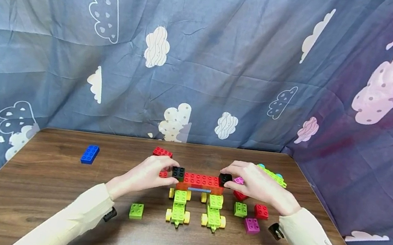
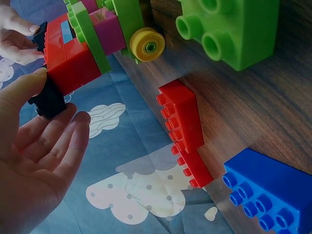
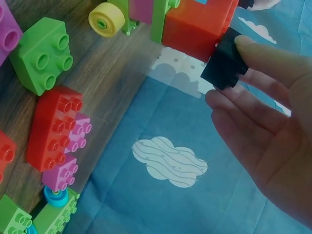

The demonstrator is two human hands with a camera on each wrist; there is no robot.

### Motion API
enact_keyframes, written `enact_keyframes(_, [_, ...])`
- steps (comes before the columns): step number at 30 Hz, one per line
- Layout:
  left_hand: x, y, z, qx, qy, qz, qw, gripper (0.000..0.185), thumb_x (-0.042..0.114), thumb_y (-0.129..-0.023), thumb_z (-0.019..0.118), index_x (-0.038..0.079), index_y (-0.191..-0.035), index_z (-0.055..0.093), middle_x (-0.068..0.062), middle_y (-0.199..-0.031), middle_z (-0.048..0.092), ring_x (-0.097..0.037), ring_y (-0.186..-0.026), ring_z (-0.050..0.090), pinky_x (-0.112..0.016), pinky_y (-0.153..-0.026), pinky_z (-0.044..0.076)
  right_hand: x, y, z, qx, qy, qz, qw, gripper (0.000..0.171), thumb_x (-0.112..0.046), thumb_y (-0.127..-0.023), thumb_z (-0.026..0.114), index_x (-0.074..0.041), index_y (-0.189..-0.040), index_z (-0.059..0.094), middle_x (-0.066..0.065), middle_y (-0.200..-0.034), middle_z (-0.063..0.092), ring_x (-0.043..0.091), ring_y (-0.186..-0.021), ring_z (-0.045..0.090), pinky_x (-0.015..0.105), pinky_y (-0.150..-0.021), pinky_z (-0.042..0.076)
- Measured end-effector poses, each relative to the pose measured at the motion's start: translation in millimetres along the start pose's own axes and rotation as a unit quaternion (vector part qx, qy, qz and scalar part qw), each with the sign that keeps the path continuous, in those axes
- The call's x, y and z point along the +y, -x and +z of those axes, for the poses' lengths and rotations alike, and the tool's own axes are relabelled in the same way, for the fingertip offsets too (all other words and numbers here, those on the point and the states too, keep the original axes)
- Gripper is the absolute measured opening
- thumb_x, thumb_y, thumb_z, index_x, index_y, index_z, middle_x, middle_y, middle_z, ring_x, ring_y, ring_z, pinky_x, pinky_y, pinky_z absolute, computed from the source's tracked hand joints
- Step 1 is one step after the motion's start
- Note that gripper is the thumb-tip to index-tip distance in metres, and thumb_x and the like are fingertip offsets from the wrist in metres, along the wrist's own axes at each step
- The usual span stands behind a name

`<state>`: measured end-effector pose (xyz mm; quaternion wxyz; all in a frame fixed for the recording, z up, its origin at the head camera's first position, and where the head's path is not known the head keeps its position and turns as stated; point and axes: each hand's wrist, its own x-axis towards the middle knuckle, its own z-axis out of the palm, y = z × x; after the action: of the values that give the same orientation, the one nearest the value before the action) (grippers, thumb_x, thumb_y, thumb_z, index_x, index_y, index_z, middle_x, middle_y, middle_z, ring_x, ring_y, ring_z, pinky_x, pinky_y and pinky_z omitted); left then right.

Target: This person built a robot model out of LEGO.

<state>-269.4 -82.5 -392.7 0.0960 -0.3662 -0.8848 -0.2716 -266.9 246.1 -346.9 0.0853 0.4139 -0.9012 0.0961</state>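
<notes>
Red bricks [image 1: 202, 180] lie in a row across a build on two lime wheeled bases [image 1: 178, 212], which have yellow wheels [image 2: 147, 45]. Between the lime parts a magenta brick [image 2: 108, 30] shows in the left wrist view. My left hand [image 1: 151, 172] pinches a black brick [image 1: 178, 173] at the left end of the red row, thumb on one side and fingertips on the other. At the right end, my right hand [image 1: 254, 179] holds a second black brick [image 3: 225, 59] between thumb and fingers. Both black bricks meet the studded top side of the red row.
A blue brick [image 1: 90, 154] lies far left, and a red brick [image 1: 162, 152] behind my left hand. A lime brick [image 1: 136, 211] is front left. On the right are lime [image 1: 240, 209], red [image 1: 261, 212] and magenta [image 1: 251, 225] bricks, plus a lime base with blue wheels [image 1: 273, 175].
</notes>
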Motion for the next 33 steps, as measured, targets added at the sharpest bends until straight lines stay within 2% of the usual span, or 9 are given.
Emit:
enact_keyframes(8, [-0.7,-0.5,0.7,-0.002,0.005,-0.005,1.0000,0.030,0.024,-0.086,0.078,0.010,-0.110,0.069,-0.003,-0.089,0.066,-0.021,-0.081,0.062,-0.021,-0.070,0.047,0.8,-0.9,0.5,0.000,-0.012,0.001,1.000,0.028,-0.028,-0.091,0.072,-0.014,-0.115,0.072,-0.006,-0.102,0.070,0.007,-0.085,0.065,0.026,-0.076,0.055])
enact_keyframes(21, [-0.1,-0.3,0.1,-0.005,0.007,-0.010,0.9999,0.030,0.025,-0.086,0.078,0.010,-0.111,0.068,-0.005,-0.090,0.067,-0.021,-0.083,0.062,-0.020,-0.071,0.048,-2.7,-3.1,-0.7,-0.005,-0.001,0.003,1.000,0.029,-0.029,-0.090,0.073,-0.015,-0.115,0.072,-0.005,-0.101,0.068,0.011,-0.083,0.066,0.026,-0.076,0.054])
enact_keyframes(28, [0.1,-0.1,0.5,-0.006,0.002,-0.008,1.0000,0.030,0.024,-0.086,0.077,0.009,-0.111,0.068,-0.006,-0.090,0.068,-0.021,-0.082,0.062,-0.021,-0.071,0.048,0.7,-3.4,2.7,0.008,-0.013,-0.019,1.000,0.025,-0.023,-0.089,0.074,-0.013,-0.112,0.073,-0.003,-0.098,0.069,0.010,-0.078,0.062,0.028,-0.072,0.053])
enact_keyframes(33, [0.5,0.0,0.2,-0.002,-0.002,-0.004,1.0000,0.030,0.025,-0.086,0.078,0.009,-0.110,0.068,-0.005,-0.090,0.067,-0.021,-0.082,0.063,-0.021,-0.071,0.048,0.9,-3.0,2.1,0.005,-0.022,-0.011,1.000,0.027,-0.025,-0.089,0.074,-0.014,-0.113,0.072,-0.004,-0.100,0.070,0.007,-0.080,0.063,0.030,-0.074,0.055])
